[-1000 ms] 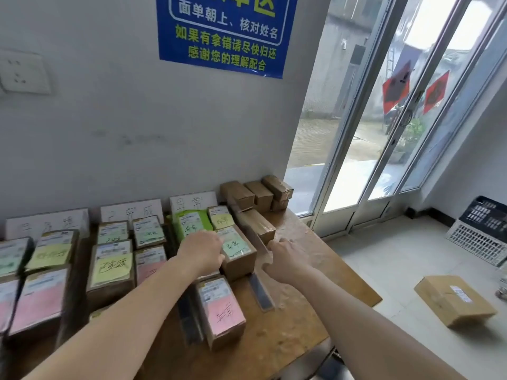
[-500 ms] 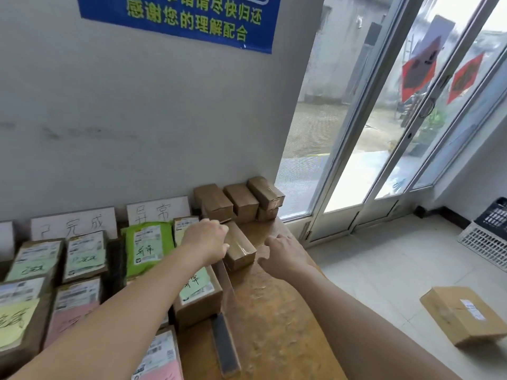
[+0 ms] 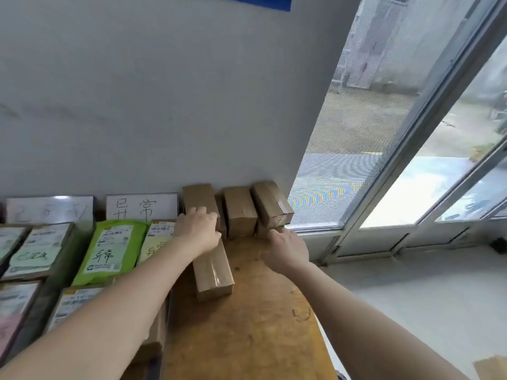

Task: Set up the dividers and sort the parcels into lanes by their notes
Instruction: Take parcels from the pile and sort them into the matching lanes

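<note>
Three brown boxes stand in a row against the wall at the table's far end: left (image 3: 198,198), middle (image 3: 239,211), right (image 3: 270,202). My left hand (image 3: 199,230) lies on the front end of the left box, with its fingers curled over it. A long taped brown box (image 3: 213,270) lies on the table just below that hand. My right hand (image 3: 285,248) reaches a low box (image 3: 262,231) under the right one; its grip is hidden. Parcels with notes, such as a green one (image 3: 112,250), fill lanes on the left.
Two white sign cards (image 3: 142,209) (image 3: 49,212) lean on the wall behind the lanes. The wooden table (image 3: 247,330) ends at the right above a tiled floor. Glass doors (image 3: 411,174) lie beyond. A cardboard box (image 3: 491,368) sits on the floor.
Both hands have moved forward from the parcel lanes to the brown boxes at the wall. The view has closed in and swung right.
</note>
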Demonstrator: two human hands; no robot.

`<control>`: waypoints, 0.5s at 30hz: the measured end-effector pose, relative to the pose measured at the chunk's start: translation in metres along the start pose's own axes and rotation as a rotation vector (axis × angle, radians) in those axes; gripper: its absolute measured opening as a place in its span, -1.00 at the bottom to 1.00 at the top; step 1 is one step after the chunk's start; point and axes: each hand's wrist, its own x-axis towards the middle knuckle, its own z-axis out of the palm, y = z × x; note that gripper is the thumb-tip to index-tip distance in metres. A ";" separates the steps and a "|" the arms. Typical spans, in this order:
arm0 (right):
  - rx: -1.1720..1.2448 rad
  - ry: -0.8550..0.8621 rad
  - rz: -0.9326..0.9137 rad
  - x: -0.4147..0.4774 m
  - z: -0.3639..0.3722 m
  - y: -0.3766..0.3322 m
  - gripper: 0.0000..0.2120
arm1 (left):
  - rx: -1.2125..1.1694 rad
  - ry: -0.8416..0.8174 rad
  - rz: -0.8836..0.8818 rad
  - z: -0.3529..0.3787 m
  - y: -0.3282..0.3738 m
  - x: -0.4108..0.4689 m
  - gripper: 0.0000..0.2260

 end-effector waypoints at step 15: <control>0.133 0.107 0.010 0.125 0.015 0.048 -0.39 | 0.049 -0.035 -0.245 0.036 0.021 0.086 -0.49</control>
